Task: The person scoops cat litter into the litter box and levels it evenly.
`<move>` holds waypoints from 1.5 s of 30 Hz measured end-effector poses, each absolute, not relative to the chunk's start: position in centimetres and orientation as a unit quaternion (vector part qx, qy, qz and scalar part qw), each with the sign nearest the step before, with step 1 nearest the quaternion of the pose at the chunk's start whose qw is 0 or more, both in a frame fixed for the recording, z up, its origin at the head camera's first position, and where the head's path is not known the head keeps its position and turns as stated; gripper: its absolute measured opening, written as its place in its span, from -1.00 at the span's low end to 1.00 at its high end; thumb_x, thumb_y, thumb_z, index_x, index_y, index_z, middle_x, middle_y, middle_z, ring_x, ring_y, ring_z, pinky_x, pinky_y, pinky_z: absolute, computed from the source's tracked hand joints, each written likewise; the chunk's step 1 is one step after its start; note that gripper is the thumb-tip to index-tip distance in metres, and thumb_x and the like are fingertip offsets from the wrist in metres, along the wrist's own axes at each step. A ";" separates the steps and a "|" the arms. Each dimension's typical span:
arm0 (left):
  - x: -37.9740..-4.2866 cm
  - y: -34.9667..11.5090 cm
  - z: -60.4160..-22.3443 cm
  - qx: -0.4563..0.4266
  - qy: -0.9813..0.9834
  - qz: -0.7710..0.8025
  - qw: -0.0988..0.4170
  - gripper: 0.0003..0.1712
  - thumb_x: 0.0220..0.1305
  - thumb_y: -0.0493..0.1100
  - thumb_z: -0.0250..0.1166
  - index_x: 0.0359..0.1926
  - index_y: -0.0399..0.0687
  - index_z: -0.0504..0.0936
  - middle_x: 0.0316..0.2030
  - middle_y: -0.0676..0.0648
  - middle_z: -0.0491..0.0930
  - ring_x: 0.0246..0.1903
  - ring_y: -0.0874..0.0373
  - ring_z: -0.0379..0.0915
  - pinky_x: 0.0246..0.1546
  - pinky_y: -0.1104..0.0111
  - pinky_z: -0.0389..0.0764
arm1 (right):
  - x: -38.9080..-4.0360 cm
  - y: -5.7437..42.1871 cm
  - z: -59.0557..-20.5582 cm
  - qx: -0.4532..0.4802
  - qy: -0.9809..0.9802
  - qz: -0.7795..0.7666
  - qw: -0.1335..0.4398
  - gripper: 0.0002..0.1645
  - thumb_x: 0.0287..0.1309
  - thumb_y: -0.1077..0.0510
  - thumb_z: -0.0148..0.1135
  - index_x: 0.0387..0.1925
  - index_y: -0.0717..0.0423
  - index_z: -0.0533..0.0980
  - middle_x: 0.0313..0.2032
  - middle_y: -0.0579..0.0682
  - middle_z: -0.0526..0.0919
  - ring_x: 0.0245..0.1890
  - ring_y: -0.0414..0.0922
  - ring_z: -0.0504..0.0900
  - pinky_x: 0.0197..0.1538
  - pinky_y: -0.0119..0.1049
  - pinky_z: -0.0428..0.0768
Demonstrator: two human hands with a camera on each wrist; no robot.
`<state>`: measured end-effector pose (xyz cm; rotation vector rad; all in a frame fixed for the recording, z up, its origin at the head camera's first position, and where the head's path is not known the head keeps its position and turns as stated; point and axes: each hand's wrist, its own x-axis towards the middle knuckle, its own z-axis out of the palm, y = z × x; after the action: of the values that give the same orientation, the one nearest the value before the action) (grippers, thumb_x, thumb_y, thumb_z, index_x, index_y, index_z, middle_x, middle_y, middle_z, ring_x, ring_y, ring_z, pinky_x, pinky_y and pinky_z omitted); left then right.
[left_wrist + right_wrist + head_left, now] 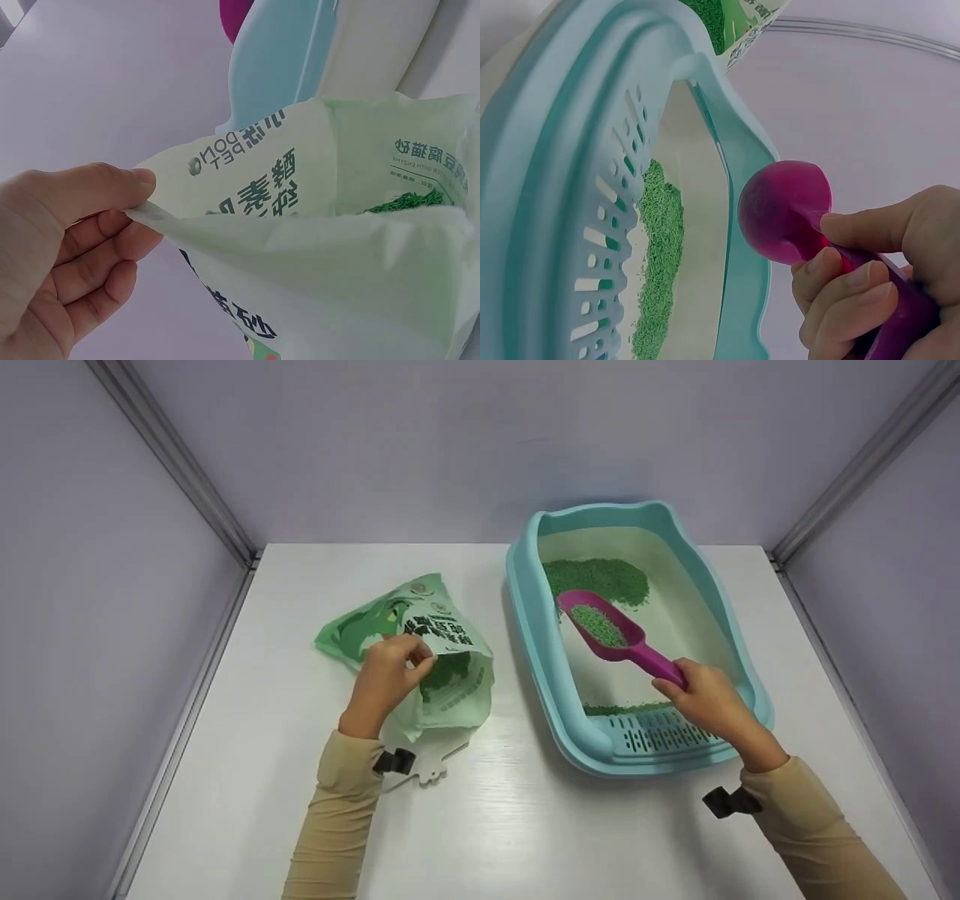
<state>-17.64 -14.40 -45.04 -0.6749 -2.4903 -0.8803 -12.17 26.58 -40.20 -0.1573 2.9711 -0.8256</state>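
A green bag of pellet cat litter (pixel 367 634) lies on the table with its mouth toward the front right. My left hand (pixel 394 671) pinches the edge of that mouth between thumb and forefinger; green pellets (pixel 409 201) show inside in the left wrist view. My right hand (pixel 709 697) grips the handle of a magenta scoop (pixel 652 660), fingers wrapped round it. Green pellets (pixel 598 626) fill part of the scoop, which is above a light-blue litter box (pixel 536 660). Inside the box, more pellets (pixel 607 577) lie at the back, with a thin strip near the front.
A slotted grate (pixel 664 733) forms the front of the litter box. Under the bag's mouth a flat pale piece with a scalloped edge (pixel 431 771) lies partly hidden. Walls (pixel 480 450) stand behind and on both sides of the white table (pixel 495 825).
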 end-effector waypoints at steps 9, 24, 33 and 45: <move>-17.4 -14.5 -45.2 -0.241 -0.896 -0.307 0.213 -0.90 0.13 -0.28 0.38 -0.45 -0.19 0.61 -0.51 -0.14 0.64 -0.48 0.08 0.61 -0.37 0.27 0.65 | -13.6 27.1 -40.1 -0.049 0.963 -0.261 0.035 -0.67 0.25 0.20 0.18 -0.20 0.50 0.46 -0.58 0.12 0.45 -0.61 -0.13 0.35 -0.53 -0.33 0.30; -17.4 -14.4 -45.1 -0.239 -0.895 -0.310 0.213 -0.89 0.13 -0.28 0.39 -0.47 -0.18 0.62 -0.52 -0.13 0.64 -0.49 0.09 0.59 -0.37 0.27 0.62 | -16.3 27.7 -40.4 -0.035 0.967 -0.240 0.077 -0.68 0.28 0.17 0.13 -0.24 0.45 0.50 -0.55 0.12 0.47 -0.55 -0.10 0.39 -0.49 -0.35 0.32; -17.4 -14.5 -45.0 -0.246 -0.892 -0.313 0.217 -0.90 0.13 -0.28 0.38 -0.46 -0.19 0.62 -0.52 -0.14 0.64 -0.49 0.08 0.60 -0.35 0.25 0.64 | -17.9 27.1 -40.6 -0.038 0.970 -0.215 0.107 -0.70 0.30 0.13 0.09 -0.35 0.37 0.46 -0.57 0.03 0.41 -0.55 -0.13 0.35 -0.50 -0.35 0.29; -17.3 -14.6 -45.1 -0.251 -0.889 -0.313 0.221 -0.90 0.13 -0.29 0.38 -0.46 -0.20 0.62 -0.52 -0.15 0.64 -0.49 0.08 0.60 -0.33 0.24 0.65 | -19.5 27.3 -41.3 -0.062 0.976 -0.162 0.129 -0.66 0.25 0.12 0.13 -0.35 0.42 0.49 -0.56 0.07 0.45 -0.52 -0.08 0.37 -0.46 -0.35 0.29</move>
<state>-17.28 -14.55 -45.06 -0.6940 -2.4577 -0.8645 -19.52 27.26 -41.34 -0.1816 2.8387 -0.4714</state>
